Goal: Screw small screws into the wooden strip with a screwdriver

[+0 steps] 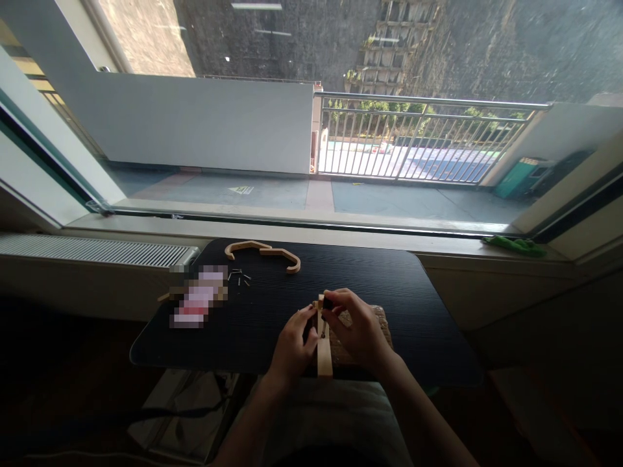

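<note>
At the table's near edge, a small wooden frame with a woven top (341, 353) has a pale wooden bar (324, 366) along its left side. My left hand (293, 340) is closed on the wood from the left, its fingertips near the bar's far end. My right hand (357, 318) pinches the dark handle of a screwdriver (328, 302). Its thin shaft points down at the bar, where a small metal part, apparently a screw, shows at the tip. The right fingers partly hide the handle and the woven top.
Two curved wooden pieces (287, 253) lie at the back of the black table (379, 272). Several loose screws (239, 279) are scattered near a blurred-out pinkish item (202, 298). A radiator (97, 250) stands left, and a green cloth (516, 245) rests on the sill.
</note>
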Available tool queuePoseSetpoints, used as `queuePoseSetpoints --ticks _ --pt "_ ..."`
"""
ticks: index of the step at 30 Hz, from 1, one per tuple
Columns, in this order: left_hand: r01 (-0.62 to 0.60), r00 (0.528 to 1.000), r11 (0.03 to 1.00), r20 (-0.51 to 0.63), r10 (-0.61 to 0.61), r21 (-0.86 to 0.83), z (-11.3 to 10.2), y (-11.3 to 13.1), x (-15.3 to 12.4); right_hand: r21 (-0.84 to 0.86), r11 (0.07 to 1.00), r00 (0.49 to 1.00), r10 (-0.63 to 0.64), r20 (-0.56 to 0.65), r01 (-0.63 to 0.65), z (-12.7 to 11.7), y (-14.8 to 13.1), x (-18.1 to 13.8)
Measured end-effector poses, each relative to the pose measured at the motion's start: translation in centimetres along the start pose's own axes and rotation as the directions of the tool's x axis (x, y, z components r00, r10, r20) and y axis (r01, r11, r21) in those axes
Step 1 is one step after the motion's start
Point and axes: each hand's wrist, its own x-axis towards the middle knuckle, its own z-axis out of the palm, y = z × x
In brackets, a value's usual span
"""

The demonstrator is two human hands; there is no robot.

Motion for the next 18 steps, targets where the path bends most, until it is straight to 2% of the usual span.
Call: queuePoseSetpoints --ticks 13,18 --pt "0.019 1.0 1.0 0.007 -0.019 0.0 -0.04 0.01 0.01 -0.017 0.998 0.998 -0.061 -0.032 0.06 -0.45 -0.44 0.09" --pt "0.005 1.0 1.0 0.008 -0.005 -0.003 -0.09 0.13 0.02 0.067 0.998 1.0 0.001 -0.014 -0.001 -0.22 -0.54 -0.14"
